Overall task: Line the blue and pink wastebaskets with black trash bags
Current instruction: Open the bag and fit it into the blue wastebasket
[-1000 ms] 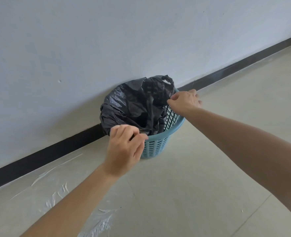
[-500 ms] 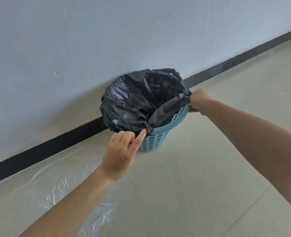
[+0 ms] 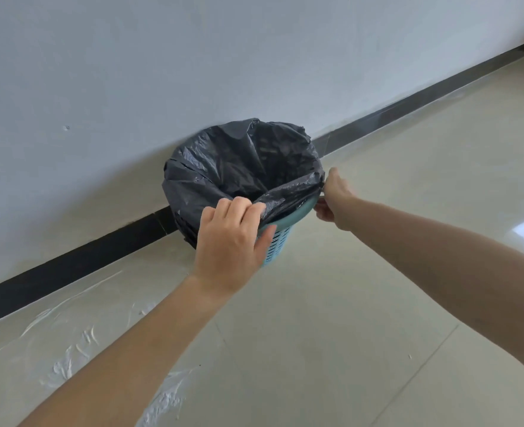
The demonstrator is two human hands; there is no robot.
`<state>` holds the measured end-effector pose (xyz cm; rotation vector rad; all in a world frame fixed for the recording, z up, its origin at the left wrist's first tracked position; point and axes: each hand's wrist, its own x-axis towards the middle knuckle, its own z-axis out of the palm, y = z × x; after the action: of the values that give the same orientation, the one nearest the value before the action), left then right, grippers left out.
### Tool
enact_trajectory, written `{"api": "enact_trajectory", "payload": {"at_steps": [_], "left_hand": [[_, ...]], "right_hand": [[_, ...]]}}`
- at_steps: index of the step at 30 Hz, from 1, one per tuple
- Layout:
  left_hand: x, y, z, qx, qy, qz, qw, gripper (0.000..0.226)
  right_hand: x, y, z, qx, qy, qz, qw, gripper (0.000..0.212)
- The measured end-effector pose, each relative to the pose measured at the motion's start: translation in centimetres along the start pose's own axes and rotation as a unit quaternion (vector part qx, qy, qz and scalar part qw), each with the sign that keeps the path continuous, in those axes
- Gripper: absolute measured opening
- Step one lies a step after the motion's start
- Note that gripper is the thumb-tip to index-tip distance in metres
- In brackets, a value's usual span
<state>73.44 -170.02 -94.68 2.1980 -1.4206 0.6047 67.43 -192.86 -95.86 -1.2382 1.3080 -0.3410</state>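
A blue perforated wastebasket (image 3: pixel 280 238) stands on the floor against the wall. A black trash bag (image 3: pixel 239 164) sits open inside it, its edge folded over the far and left rim. Along the near side a strip of blue rim still shows below the bag's edge. My left hand (image 3: pixel 233 241) pinches the bag's edge at the near rim. My right hand (image 3: pixel 331 195) grips the bag's edge at the right rim. No pink wastebasket is in view.
A pale wall (image 3: pixel 192 72) with a black baseboard (image 3: pixel 69 263) runs diagonally behind the basket. Crinkled clear plastic film (image 3: pixel 78 343) lies on the tiled floor at lower left.
The bag's mouth has been pulled wider over the rim. My right hand moved from the inner right side to the outer right rim, and my left hand shifted right along the near rim.
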Motion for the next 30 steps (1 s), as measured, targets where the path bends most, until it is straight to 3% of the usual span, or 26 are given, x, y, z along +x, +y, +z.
{"api": "enact_trajectory", "payload": {"at_steps": [2,6,9,13,15,17,19,22,25,28,30], "left_hand": [[0.2,0.0,0.2,-0.059,-0.008,-0.016,0.998,0.025],[-0.2,0.5,0.7,-0.118,0.039,0.054,0.991,0.01],[-0.7,0.5,1.1,-0.039,0.028,0.143,0.989,0.014],[-1.2,0.0,1.2,0.067,-0.012,0.218,0.974,0.021],[-1.0,-0.1,1.1,0.06,-0.012,0.219,0.974,0.011],[-0.8,-0.2,1.0,0.033,0.0,0.214,0.976,0.028],[-0.5,-0.4,1.0,0.001,0.011,0.197,0.98,0.035],[-0.2,-0.5,1.0,-0.013,0.024,0.154,0.988,0.026],[0.4,-0.5,1.4,0.046,0.037,0.115,0.992,0.039],[0.4,-1.8,1.7,0.087,-0.013,0.104,0.991,0.047],[-0.1,-3.6,1.6,0.06,-0.024,0.125,0.99,0.053]], "right_hand": [[-0.4,0.1,0.0,0.004,-0.007,-0.027,1.0,0.062],[-1.0,1.0,0.6,-0.088,0.05,-0.133,0.986,0.052],[-1.3,1.6,1.4,-0.086,0.088,-0.146,0.982,0.053],[-1.4,1.7,1.9,-0.024,0.071,-0.117,0.99,0.047],[-1.0,2.1,1.8,0.021,0.06,-0.095,0.993,0.044],[-0.8,2.4,1.5,0.02,0.046,-0.075,0.996,0.038],[-0.4,2.5,0.9,-0.067,0.04,-0.097,0.992,0.032],[0.0,2.0,0.0,-0.215,0.038,-0.128,0.967,0.028],[0.2,1.5,-0.4,-0.316,0.015,-0.127,0.94,0.019],[0.3,1.0,-0.9,-0.328,-0.019,-0.098,0.939,0.021],[0.6,0.6,-1.5,-0.343,-0.028,-0.06,0.937,0.037]]}}
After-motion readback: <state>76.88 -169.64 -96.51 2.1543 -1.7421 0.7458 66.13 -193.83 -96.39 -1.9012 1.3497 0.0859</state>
